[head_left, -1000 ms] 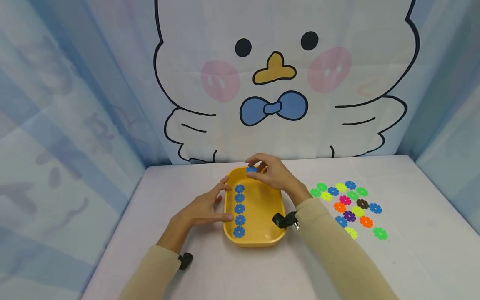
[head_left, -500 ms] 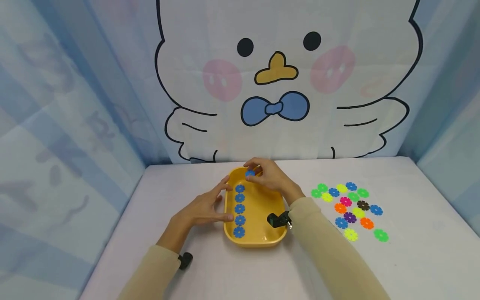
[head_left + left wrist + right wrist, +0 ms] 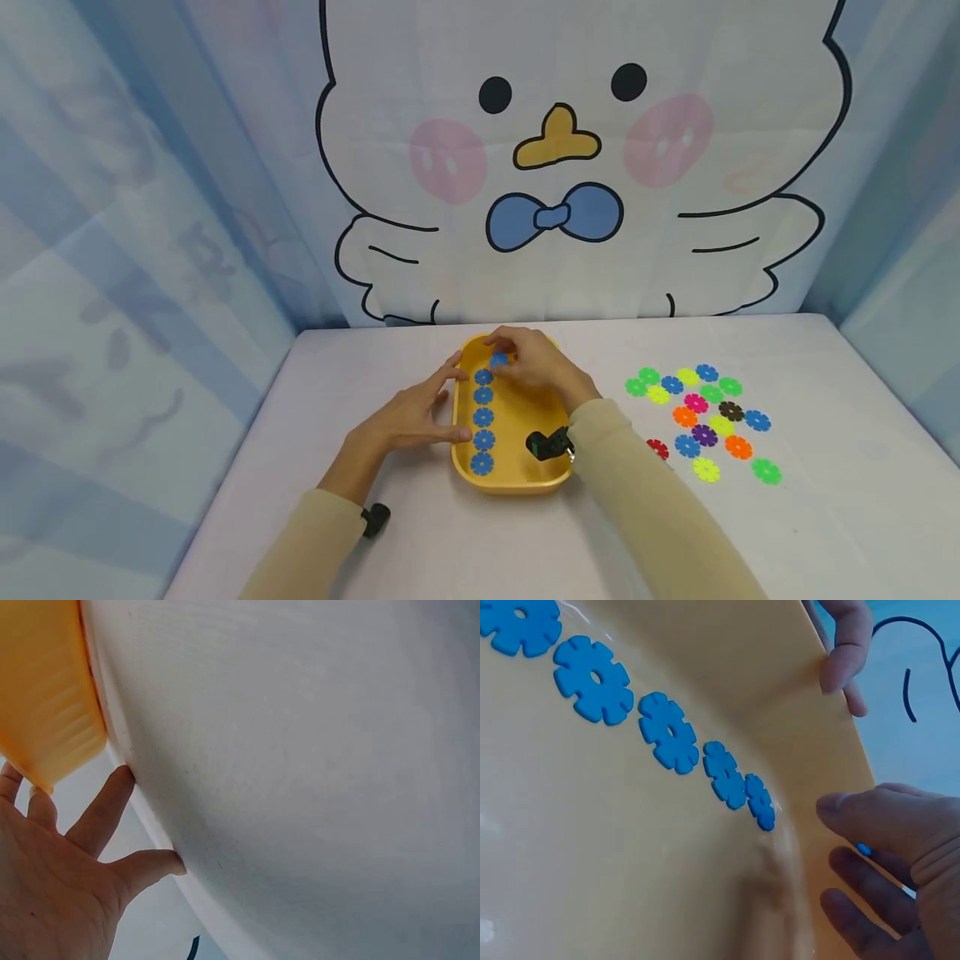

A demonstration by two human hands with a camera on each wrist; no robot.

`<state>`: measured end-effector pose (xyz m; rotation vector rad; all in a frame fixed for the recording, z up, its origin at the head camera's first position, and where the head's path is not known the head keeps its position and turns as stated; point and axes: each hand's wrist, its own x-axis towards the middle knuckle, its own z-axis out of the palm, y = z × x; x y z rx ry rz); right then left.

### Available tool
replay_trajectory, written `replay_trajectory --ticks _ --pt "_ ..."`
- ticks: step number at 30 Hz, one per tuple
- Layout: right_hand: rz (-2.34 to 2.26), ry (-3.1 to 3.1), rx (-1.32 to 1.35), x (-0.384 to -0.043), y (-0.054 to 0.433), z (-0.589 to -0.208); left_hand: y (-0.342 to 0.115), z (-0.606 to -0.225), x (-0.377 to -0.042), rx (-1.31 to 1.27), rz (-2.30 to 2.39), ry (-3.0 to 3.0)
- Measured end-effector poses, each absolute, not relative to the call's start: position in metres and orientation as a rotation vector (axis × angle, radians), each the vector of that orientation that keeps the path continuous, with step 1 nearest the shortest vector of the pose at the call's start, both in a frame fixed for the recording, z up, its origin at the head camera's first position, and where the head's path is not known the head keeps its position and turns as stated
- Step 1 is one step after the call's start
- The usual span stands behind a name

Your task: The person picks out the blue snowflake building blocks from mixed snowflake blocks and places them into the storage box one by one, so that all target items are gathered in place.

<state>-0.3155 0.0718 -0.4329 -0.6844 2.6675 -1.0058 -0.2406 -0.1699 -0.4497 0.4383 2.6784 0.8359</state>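
A yellow tray (image 3: 525, 487) stands on the table, with a column of several blue flower-shaped discs (image 3: 483, 417) along its left side. My left hand (image 3: 408, 415) grips the tray's left rim; in the right wrist view one digit bends over the wall. The left wrist view has two of its fingers straight and spread off the tray (image 3: 52, 697). Over the tray's far left part, my right hand (image 3: 536, 360) pinches another blue flower-shaped disc (image 3: 498, 360) just beyond the column. Only a sliver of that disc (image 3: 864, 849) shows behind the thumb in the right wrist view.
Right of the tray lie loose flower-shaped discs (image 3: 696, 403) in green, yellow, orange, pink, purple, black, red and blue. A red disc (image 3: 657, 448) is close to the right sleeve (image 3: 630, 467). A printed curtain (image 3: 570, 275) hangs behind the table's far edge.
My right hand has come down and nearer with its blue disc, from the tray's far rim to the top of the column. The left hand keeps its place on the rim.
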Motion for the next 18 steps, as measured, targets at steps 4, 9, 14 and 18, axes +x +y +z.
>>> replay_trajectory --ticks 4,9,14,18 --pt "-0.987 2.656 -0.626 -0.3145 0.0703 -0.4353 -0.1708 -0.4506 -0.241 0.435 0.838 2.682" --pt "-0.937 2.665 -0.616 -0.3144 0.0703 -0.4382 -0.17 -0.4507 -0.2418 0.422 0.832 2.683" --pt "-0.822 2.716 -0.636 -0.3168 0.0712 -0.4416 -0.1675 -0.4502 -0.2423 0.415 0.826 2.676" --pt "-0.78 2.723 -0.664 -0.3183 0.0708 -0.4433 -0.1673 -0.4493 -0.2421 0.406 0.822 2.674"
